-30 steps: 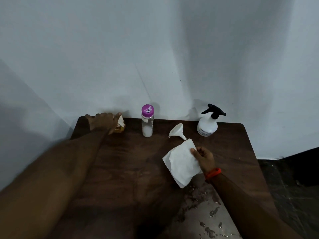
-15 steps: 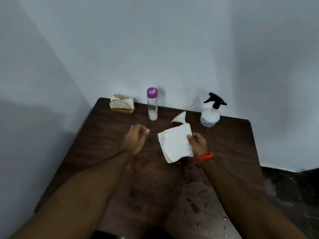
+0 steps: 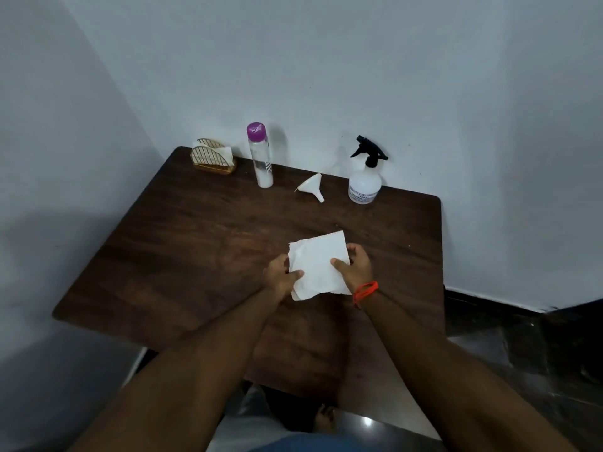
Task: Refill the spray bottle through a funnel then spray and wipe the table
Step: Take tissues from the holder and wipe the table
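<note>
Both hands hold one white paper napkin (image 3: 318, 264) above the middle of the dark wooden worktop (image 3: 182, 243), a little right of centre. The left hand (image 3: 281, 278) pinches its near left edge with thumb on top, and the right hand (image 3: 355, 266) pinches the right edge the same way, so the sheet is spread between them and tilted, its far corner raised; whether its lower edge touches the wood cannot be told. The move ahead looks to be wiping, and for that the surface lies directly beneath the napkin, with open wood to the left, right and far side of it. The sheet is roughly square, so neither hand is favoured by its shape; both are equally near. The spray bottle (image 3: 364, 182) stands upright at the far edge, to the right, its black trigger head pointing left, well apart from the hands and closer to the right one. Just left of it a white funnel (image 3: 311, 187) lies on its side, spout pointing near and right. Further left stand a tall clear bottle with a purple cap (image 3: 260, 156) and, in the far left corner, a gold wire napkin holder (image 3: 213, 158). All four sit along the far edge, so they only hinder a stroke that reaches that far.
</note>
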Demonstrator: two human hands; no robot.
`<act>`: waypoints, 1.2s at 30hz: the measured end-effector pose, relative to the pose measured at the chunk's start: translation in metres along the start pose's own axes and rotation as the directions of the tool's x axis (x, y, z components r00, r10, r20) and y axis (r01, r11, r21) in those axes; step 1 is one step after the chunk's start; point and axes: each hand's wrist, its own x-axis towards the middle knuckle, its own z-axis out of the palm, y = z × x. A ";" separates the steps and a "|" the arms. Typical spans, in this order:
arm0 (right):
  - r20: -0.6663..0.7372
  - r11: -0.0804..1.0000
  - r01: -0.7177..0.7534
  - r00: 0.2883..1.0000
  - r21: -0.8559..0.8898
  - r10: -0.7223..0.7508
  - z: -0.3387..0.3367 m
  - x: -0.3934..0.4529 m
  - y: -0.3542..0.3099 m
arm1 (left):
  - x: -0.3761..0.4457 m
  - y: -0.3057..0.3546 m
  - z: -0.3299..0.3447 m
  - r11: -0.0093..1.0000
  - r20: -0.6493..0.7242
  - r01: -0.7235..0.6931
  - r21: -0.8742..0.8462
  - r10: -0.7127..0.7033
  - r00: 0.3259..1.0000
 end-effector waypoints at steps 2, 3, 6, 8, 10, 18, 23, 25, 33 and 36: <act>-0.036 0.992 0.015 0.999 -0.125 -0.020 -0.013 -0.006 0.013 | -0.006 0.002 0.014 0.995 -0.002 0.015 0.102 -0.015 1.000; -0.041 0.986 0.031 0.998 -0.165 -0.038 -0.018 -0.008 0.018 | -0.008 0.005 0.021 0.992 -0.002 0.015 0.121 -0.015 1.000; -0.068 0.953 0.078 0.992 -0.294 -0.102 -0.024 -0.016 0.023 | -0.008 0.013 0.036 0.985 -0.055 0.055 0.165 -0.047 0.997; -0.057 0.883 0.145 0.980 -0.446 -0.190 -0.022 -0.022 0.027 | -0.010 0.015 0.044 0.961 -0.113 0.055 0.272 -0.025 0.993; 0.103 0.778 0.257 0.965 -0.573 -0.243 -0.014 -0.030 0.030 | -0.020 0.014 0.047 0.889 -0.140 0.051 0.456 0.015 0.990; 0.341 0.552 0.340 0.934 -0.762 -0.104 0.007 -0.021 0.056 | -0.030 -0.002 0.043 0.432 0.414 -0.472 0.768 0.227 0.881; 0.305 0.461 0.343 0.939 -0.818 -0.157 -0.003 -0.013 0.077 | -0.015 -0.006 0.064 0.281 0.488 -0.602 0.748 0.381 0.785; 0.329 0.408 0.368 0.930 -0.836 -0.163 -0.006 -0.010 0.083 | -0.011 -0.007 0.073 0.270 0.506 -0.648 0.712 0.441 0.741; 0.324 0.312 0.370 0.927 -0.875 -0.189 0.004 -0.010 0.091 | 0.008 -0.026 0.078 0.388 0.551 -0.671 0.632 0.383 0.741; 0.273 0.313 0.342 0.931 -0.886 -0.243 0.008 -0.005 0.080 | 0.014 -0.021 0.072 0.377 0.528 -0.688 0.620 0.448 0.721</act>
